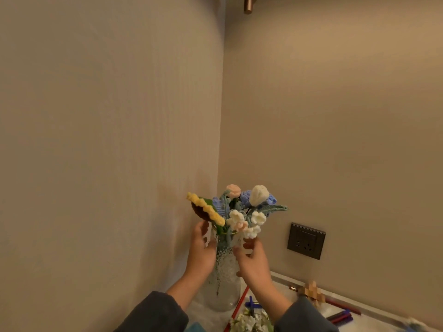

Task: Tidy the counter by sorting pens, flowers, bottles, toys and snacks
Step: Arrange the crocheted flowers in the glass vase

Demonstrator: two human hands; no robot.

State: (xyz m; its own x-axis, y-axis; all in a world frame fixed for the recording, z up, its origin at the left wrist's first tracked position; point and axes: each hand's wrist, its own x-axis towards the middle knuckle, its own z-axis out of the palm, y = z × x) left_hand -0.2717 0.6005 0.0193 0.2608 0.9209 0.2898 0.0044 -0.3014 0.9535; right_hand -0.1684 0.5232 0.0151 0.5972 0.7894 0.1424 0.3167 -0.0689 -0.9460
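Left hand (201,248) gripped the vase (225,286) neck; right hand (253,259) pinched its rim. Top-heavy flowers (239,212) above both hands could have tipped it.

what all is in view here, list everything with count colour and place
glass vase: one, clear, counter corner
crochet flowers: one bunch, yellow, blue, white, pink, in vase
loose flowers: one bunch, white, bottom edge
pens: several, red and blue, counter right of vase
wooden puzzle: one, tan, counter by right wall
socket: one, dark grey, right wall
metal fitting: one, copper, top edge
counter: one, pale, bottom right
left hand: one, holds vase neck
right hand: one, holds vase neck
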